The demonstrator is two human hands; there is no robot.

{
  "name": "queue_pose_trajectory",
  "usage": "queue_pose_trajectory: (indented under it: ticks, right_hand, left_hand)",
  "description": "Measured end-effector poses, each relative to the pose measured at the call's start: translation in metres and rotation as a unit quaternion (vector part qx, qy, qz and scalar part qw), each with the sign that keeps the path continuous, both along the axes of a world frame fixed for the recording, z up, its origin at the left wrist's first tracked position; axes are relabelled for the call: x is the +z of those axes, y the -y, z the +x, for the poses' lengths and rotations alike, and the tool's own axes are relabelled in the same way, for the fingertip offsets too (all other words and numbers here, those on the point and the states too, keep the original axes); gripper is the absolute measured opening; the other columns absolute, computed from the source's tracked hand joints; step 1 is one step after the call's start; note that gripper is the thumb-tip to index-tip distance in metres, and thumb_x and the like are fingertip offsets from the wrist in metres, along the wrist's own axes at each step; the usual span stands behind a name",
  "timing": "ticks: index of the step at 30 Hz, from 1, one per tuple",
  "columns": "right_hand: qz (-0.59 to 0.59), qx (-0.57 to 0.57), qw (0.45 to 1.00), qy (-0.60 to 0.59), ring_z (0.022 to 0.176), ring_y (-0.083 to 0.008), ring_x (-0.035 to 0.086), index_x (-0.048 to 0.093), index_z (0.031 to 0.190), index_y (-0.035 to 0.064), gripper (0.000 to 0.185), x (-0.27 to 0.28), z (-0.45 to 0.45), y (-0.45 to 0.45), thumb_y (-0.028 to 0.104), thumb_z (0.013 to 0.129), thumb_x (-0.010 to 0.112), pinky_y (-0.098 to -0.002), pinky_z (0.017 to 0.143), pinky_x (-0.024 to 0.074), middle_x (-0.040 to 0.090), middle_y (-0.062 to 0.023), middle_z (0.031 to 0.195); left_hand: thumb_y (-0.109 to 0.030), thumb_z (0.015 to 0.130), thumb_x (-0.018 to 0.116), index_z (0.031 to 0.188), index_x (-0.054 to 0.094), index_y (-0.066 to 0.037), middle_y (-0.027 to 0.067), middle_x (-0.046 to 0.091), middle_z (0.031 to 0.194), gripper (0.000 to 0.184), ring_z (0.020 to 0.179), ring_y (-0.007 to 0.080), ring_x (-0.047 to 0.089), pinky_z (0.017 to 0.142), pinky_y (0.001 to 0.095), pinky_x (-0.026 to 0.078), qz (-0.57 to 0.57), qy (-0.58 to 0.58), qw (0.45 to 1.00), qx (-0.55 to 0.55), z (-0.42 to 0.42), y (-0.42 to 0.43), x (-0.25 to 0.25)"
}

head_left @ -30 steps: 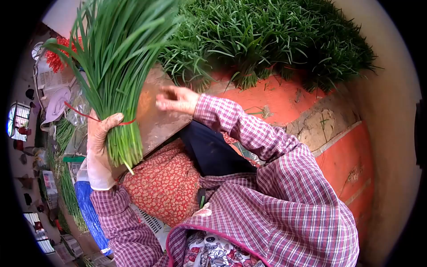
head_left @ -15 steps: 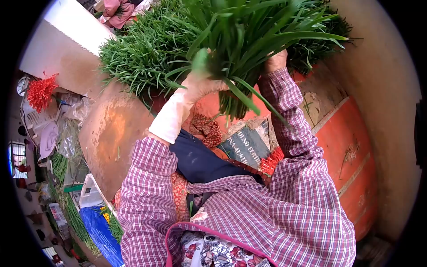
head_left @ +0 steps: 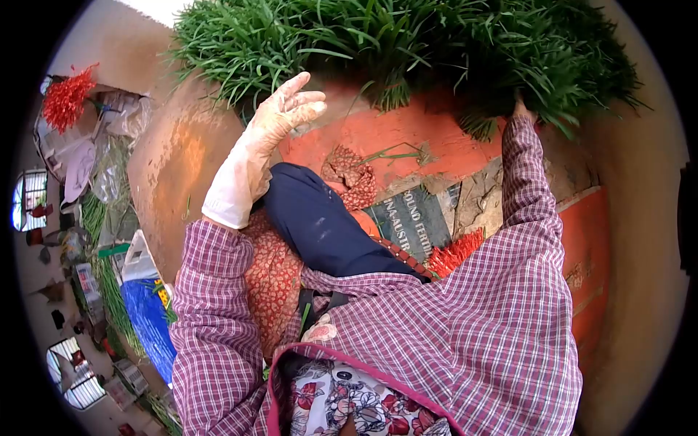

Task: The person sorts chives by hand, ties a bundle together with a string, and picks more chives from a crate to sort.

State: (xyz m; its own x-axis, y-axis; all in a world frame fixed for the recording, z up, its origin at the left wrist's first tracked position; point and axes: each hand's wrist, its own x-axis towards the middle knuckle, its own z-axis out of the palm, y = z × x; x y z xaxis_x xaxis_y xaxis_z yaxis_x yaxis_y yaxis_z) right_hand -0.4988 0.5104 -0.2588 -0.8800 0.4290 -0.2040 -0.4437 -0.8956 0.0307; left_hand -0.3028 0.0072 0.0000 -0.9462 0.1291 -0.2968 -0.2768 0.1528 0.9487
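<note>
My left hand (head_left: 280,120), in a whitish glove, is raised with its fingers spread and holds nothing. It is just in front of the near edge of a big pile of green, flat-leaved garlic chives (head_left: 291,43). My right hand (head_left: 522,109) reaches into the right part of the pile; leaves cover its fingers, so its grip does not show. Close to its left, the cut stem ends of a chive bunch (head_left: 476,125) poke out over the red surface. Another bunch's stem ends (head_left: 392,94) face me in the middle of the pile.
A dark printed sheet (head_left: 411,221) lies by my knee, near red strips (head_left: 454,254). A patterned cloth (head_left: 349,178) and loose stalks (head_left: 396,152) rest on the red surface (head_left: 436,138). A wall (head_left: 647,182) bounds the right. Blue plastic (head_left: 149,320) lies at left.
The chive bunch held up between both hands has left the air above my lap. My left hand has let go and opened. My right hand has moved right, into the pile.
</note>
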Motion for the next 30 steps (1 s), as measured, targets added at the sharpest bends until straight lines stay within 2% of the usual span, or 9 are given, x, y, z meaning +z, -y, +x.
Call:
queue_pose_trajectory:
  ticks: [1, 3, 7, 9, 15, 18, 21, 25, 30]
  right_hand:
    - [0.276, 0.045, 0.934, 0.222, 0.129, -0.0323, 0.033, 0.032, 0.14, 0.0011, 0.056, -0.015, -0.001, -0.007, 0.027, 0.093, 0.05, -0.0503, 0.106, 0.0308, 0.031, -0.018, 0.143]
    - [0.596, 0.164, 0.607, 0.5, 0.117, -0.0321, 0.05, 0.038, 0.138, 0.0026, 0.071, -0.013, 0.011, -0.016, 0.04, 0.084, 0.065, -0.0432, 0.098, 0.04, 0.05, -0.0188, 0.131]
    - [0.669, -0.034, 0.665, 0.33, 0.123, -0.0312, 0.043, 0.036, 0.136, -0.0022, 0.094, 0.083, 0.046, 0.026, 0.04, 0.066, 0.081, -0.0397, 0.102, 0.0377, 0.045, -0.0183, 0.135]
    - [0.747, -0.129, 0.557, 0.34, 0.117, -0.0284, 0.048, 0.043, 0.132, 0.0002, 0.08, 0.13, 0.039, 0.024, 0.034, 0.069, 0.081, -0.0384, 0.099, 0.0406, 0.05, -0.0173, 0.129]
    - [0.771, -0.11, 0.614, -0.127, 0.09, -0.0159, 0.062, 0.052, 0.121, 0.0031, 0.041, 0.217, 0.105, 0.116, 0.018, 0.086, 0.067, -0.0282, 0.083, 0.049, 0.064, -0.009, 0.103]
    - [0.849, 0.227, 0.473, 0.054, 0.078, -0.0143, 0.061, 0.062, 0.108, 0.0067, 0.031, 0.144, 0.148, 0.101, 0.03, 0.089, 0.063, -0.0292, 0.076, 0.0499, 0.065, -0.0053, 0.091]
    - [0.834, 0.449, 0.156, 0.28, 0.077, -0.017, 0.064, 0.065, 0.105, 0.0083, 0.041, 0.051, 0.206, 0.069, 0.043, 0.084, 0.064, -0.0341, 0.075, 0.0504, 0.068, -0.009, 0.094]
    - [0.785, 0.486, 0.138, 0.357, 0.096, -0.0241, 0.063, 0.066, 0.105, 0.0124, 0.038, -0.107, 0.303, -0.026, 0.042, 0.081, 0.065, -0.035, 0.084, 0.0481, 0.067, -0.0121, 0.101]
    - [0.787, 0.433, 0.137, 0.417, 0.097, -0.0257, 0.063, 0.068, 0.101, 0.0118, 0.032, -0.142, 0.347, -0.045, 0.038, 0.083, 0.064, -0.0349, 0.082, 0.0488, 0.067, -0.015, 0.099]
  left_hand:
    - [-0.029, 0.078, 0.073, 0.142, 0.029, -0.005, 0.0089, 0.057, 0.123, 0.082, 0.119, 0.018, 0.048, 0.102, 0.0323, 0.033, 0.005, 0.013, 1.0, 0.013, 0.004, 0.003, -0.005]
    - [-0.031, 0.079, 0.072, 0.141, 0.031, -0.004, 0.0082, 0.058, 0.121, 0.08, 0.118, 0.0172, 0.048, 0.099, 0.0305, 0.034, -0.001, 0.018, 1.0, 0.022, 0.012, 0.009, -0.013]
    - [-0.02, 0.078, 0.073, 0.139, 0.034, -0.003, 0.01, 0.057, 0.121, 0.075, 0.116, 0.0169, 0.05, 0.102, 0.031, 0.034, 0.025, 0.033, 0.998, 0.051, 0.026, 0.012, -0.009]
    - [-0.02, 0.077, 0.074, 0.138, 0.036, -0.003, 0.0093, 0.058, 0.12, 0.073, 0.115, 0.0157, 0.051, 0.1, 0.0305, 0.036, 0.035, 0.022, 0.998, 0.044, 0.026, 0.021, -0.008]
    - [-0.034, 0.079, 0.07, 0.135, 0.04, -0.001, 0.0152, 0.057, 0.124, 0.072, 0.115, 0.0214, 0.054, 0.097, 0.033, 0.041, 0.032, -0.06, 0.997, 0.033, 0.037, 0.048, 0.012]
    - [-0.037, 0.086, 0.059, 0.132, 0.043, 0.002, 0.0166, 0.057, 0.123, 0.063, 0.115, 0.023, 0.054, 0.098, 0.0317, 0.04, -0.006, -0.073, 0.995, 0.064, 0.057, 0.063, 0.028]
    - [-0.038, 0.093, 0.047, 0.131, 0.043, 0.006, 0.0197, 0.056, 0.122, 0.059, 0.113, 0.0244, 0.055, 0.101, 0.035, 0.037, -0.068, -0.097, 0.988, 0.102, 0.086, 0.088, 0.047]
    - [-0.04, 0.094, 0.043, 0.136, 0.037, 0.004, 0.0186, 0.047, 0.132, 0.061, 0.123, 0.0254, 0.046, 0.107, 0.0357, 0.031, -0.123, -0.106, 0.969, 0.186, 0.131, 0.119, 0.061]
    - [-0.038, 0.093, 0.047, 0.136, 0.036, 0.004, 0.0184, 0.044, 0.135, 0.061, 0.126, 0.0271, 0.043, 0.109, 0.0383, 0.028, -0.142, -0.088, 0.939, 0.301, 0.167, 0.18, 0.076]
